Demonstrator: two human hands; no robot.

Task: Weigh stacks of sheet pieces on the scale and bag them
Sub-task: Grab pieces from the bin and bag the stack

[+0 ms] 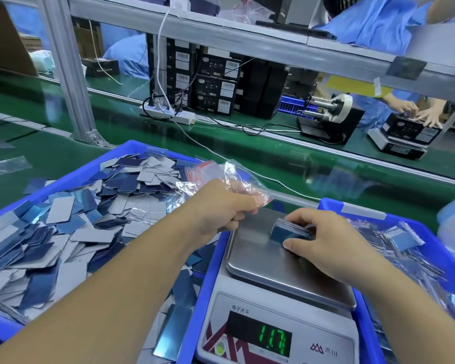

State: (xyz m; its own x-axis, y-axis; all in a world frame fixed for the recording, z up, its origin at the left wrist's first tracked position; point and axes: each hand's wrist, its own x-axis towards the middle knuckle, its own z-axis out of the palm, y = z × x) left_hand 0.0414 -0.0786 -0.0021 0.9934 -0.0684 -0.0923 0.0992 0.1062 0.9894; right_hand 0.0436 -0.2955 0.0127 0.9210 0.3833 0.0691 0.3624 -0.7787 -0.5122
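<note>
A small stack of blue sheet pieces (289, 232) sits on the steel pan (260, 261) of a white electronic scale (323, 334). My right hand (329, 243) grips the stack between thumb and fingers. The green display (275, 338) shows digits like 11.7. My left hand (221, 208) pinches a clear zip bag (243, 179) just above the pan's far left corner. A blue tray (71, 177) on the left holds several loose blue and grey sheet pieces (63, 227).
A second blue tray (405, 224) on the right holds filled clear bags. More empty bags (197, 172) lie on the left tray's far side. Beyond runs a green conveyor (273, 153) with a power strip (168, 114), cables and another person at a scale (402, 137).
</note>
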